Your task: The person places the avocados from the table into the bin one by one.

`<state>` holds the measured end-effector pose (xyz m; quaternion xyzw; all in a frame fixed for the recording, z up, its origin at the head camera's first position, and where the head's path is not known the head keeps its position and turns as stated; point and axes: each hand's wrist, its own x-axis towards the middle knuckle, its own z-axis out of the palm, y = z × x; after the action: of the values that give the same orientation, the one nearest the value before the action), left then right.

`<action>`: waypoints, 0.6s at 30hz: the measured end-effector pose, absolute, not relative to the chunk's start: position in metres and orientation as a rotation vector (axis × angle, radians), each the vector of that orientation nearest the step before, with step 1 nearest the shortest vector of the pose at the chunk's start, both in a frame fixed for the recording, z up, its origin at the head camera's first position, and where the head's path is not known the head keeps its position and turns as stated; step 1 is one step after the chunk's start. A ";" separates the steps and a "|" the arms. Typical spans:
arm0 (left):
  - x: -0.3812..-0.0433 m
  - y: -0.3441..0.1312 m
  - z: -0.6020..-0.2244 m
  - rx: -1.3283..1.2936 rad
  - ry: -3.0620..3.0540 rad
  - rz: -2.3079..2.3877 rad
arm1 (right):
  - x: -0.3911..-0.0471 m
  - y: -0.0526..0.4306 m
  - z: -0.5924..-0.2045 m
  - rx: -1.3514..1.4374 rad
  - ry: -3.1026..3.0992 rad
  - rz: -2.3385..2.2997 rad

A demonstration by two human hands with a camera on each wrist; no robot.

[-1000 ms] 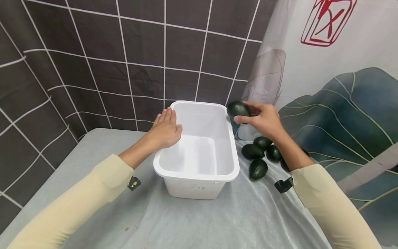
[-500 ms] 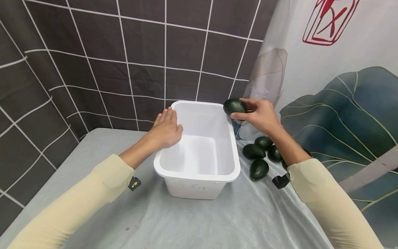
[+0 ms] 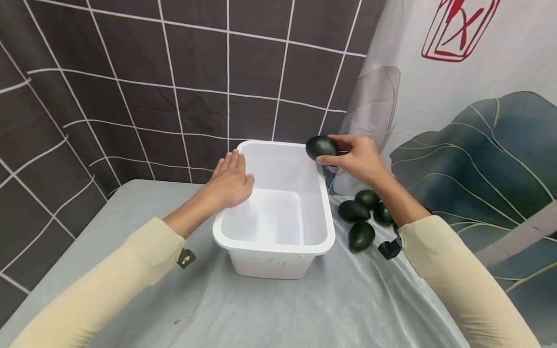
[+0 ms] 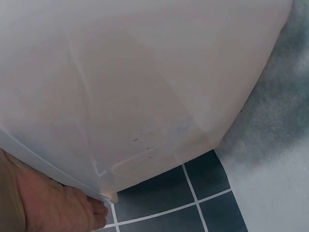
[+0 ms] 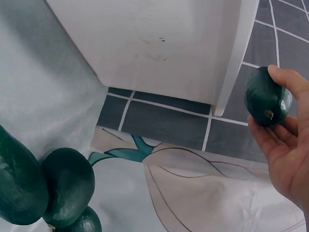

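Observation:
A dark green avocado (image 3: 321, 147) is pinched between the thumb and fingers of my right hand (image 3: 359, 157), at the far right corner of a white plastic tub (image 3: 273, 248). The right wrist view shows the same avocado (image 5: 265, 96) with its stem end toward the camera, beside the tub's outer wall. My left hand (image 3: 230, 182) lies with straight fingers along the tub's left rim. In the left wrist view that hand (image 4: 58, 205) is against the outside of the tub wall (image 4: 145, 87). No avocado shows inside the tub.
Several more avocados (image 3: 354, 211) lie in a group on the grey cloth (image 3: 348, 299) right of the tub, some partly behind my right forearm. A dark tiled-pattern curtain (image 3: 196, 58) hangs behind, and a white curtain with leaf prints (image 3: 474, 159) on the right.
My right hand has carried the avocado left and slightly up, from beside the tub to its right rim. My left hand stays in place on the left rim.

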<state>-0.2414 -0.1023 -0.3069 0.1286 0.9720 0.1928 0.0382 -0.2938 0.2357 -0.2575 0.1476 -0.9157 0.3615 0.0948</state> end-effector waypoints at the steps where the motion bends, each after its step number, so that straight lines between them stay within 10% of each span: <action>1: -0.241 -0.102 -0.306 0.393 2.981 0.590 | -0.294 0.235 -0.257 0.441 -2.717 1.070; 18: -0.241 -0.100 -0.307 0.392 2.984 0.603 | -0.301 0.216 -0.253 0.478 -2.754 1.085</action>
<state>-0.2407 -0.1000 -0.3067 0.1277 0.9715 0.1964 0.0358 -0.3014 0.2157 -0.2532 0.1589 -0.9161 0.3610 0.0716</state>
